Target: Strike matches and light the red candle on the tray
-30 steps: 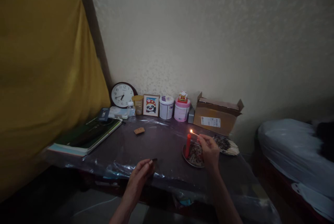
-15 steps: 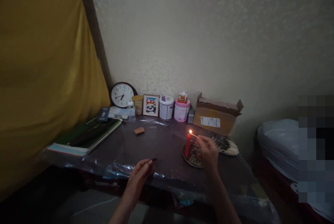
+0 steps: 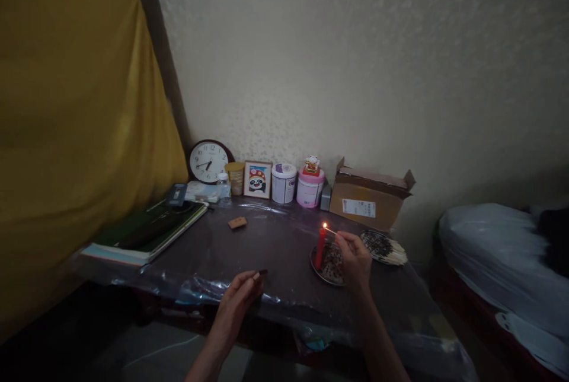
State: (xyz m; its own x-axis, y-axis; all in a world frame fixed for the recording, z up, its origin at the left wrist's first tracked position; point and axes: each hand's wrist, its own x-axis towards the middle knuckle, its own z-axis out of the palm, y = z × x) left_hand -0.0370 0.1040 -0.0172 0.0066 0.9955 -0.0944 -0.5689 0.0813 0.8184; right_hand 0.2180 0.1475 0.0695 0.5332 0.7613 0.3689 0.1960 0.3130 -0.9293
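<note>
A red candle (image 3: 320, 250) stands upright on a small round metal plate (image 3: 328, 282) whose inside is covered with dark and reddish residue. My right hand (image 3: 356, 263) pinches a thin match (image 3: 331, 230) between thumb and fingers, its tip at the candle's top. A small flame (image 3: 325, 225) glows there; whether it sits on the match, the wick or both I cannot tell. Over the table's front edge, my left hand (image 3: 237, 296) is closed on a small piece with a dark end (image 3: 262, 272), its kind unclear. Most of that piece is hidden by the fingers.
Matches (image 3: 391, 251) with dark heads lie on a dish at right, before an open cardboard box (image 3: 367, 198). Along the wall stand two tins (image 3: 283, 185), a framed panda picture (image 3: 258, 180) and a clock (image 3: 208, 161). A brown piece (image 3: 237, 223) and books (image 3: 155, 234) lie left.
Almost nothing differs. My right hand and the match stay at the candle top, and the flame looks slightly smaller. My left hand holds its place.
</note>
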